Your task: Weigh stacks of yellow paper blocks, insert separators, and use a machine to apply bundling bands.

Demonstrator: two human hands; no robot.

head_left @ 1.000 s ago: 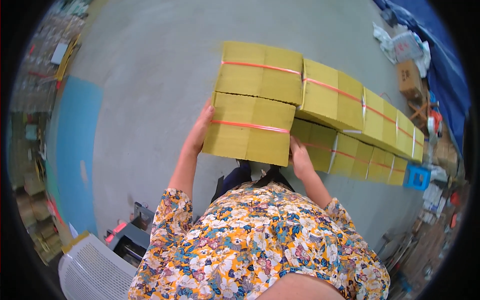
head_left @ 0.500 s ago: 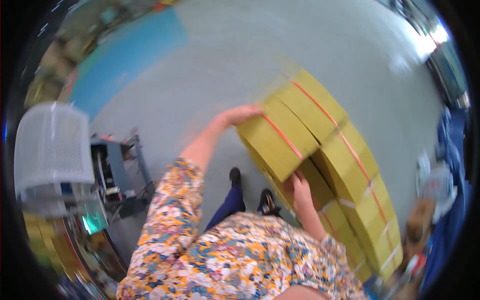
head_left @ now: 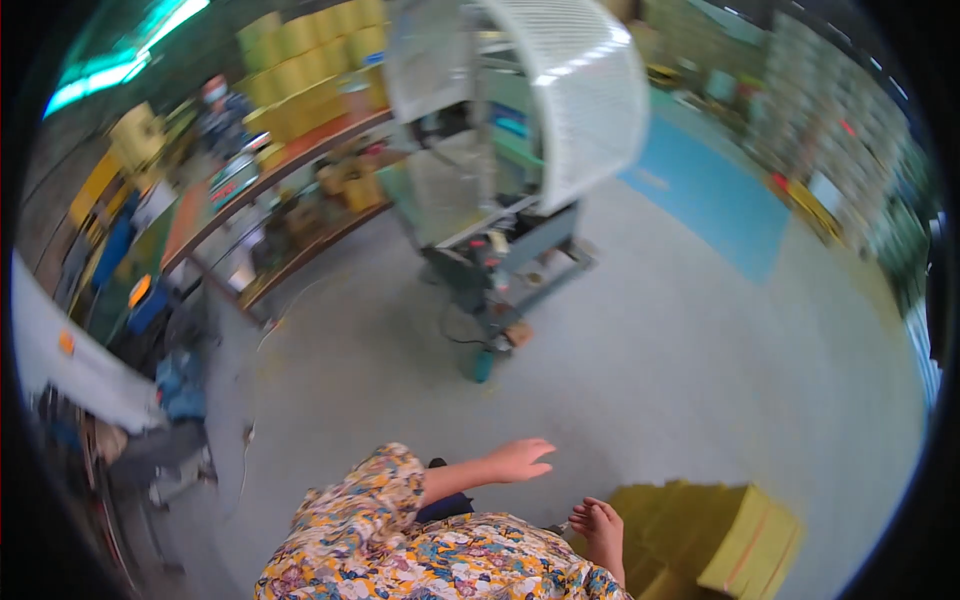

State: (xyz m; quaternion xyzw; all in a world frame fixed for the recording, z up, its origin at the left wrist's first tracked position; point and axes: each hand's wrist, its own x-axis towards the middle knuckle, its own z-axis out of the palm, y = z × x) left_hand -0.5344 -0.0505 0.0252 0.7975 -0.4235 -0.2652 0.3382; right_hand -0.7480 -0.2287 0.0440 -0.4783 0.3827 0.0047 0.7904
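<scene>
My left hand (head_left: pixel 520 460) reaches forward over the grey floor with its fingers apart and nothing in them. My right hand (head_left: pixel 600 528) is beside my body, its fingers loosely bent and slightly apart, with nothing visible in it. Close by my right hand, at the lower right, stands the stack of yellow cardboard boxes (head_left: pixel 752 545). An orange strap shows faintly on the nearest box. Neither hand visibly touches the stack, whose lower part leaves the picture.
A machine with a curved perforated white cover (head_left: pixel 590 90) stands ahead on the grey floor (head_left: pixel 640 330). Left of it, a long bench (head_left: pixel 300 150) bears yellow boxes, with a masked person (head_left: pixel 222 110) behind. A blue floor patch (head_left: pixel 710 190) lies beyond; a cord (head_left: pixel 245 460) trails at left.
Both hands have let go of the yellow box on the stack. My view has swung left, bringing in the machine and bench, and the stack now sits at the lower right edge.
</scene>
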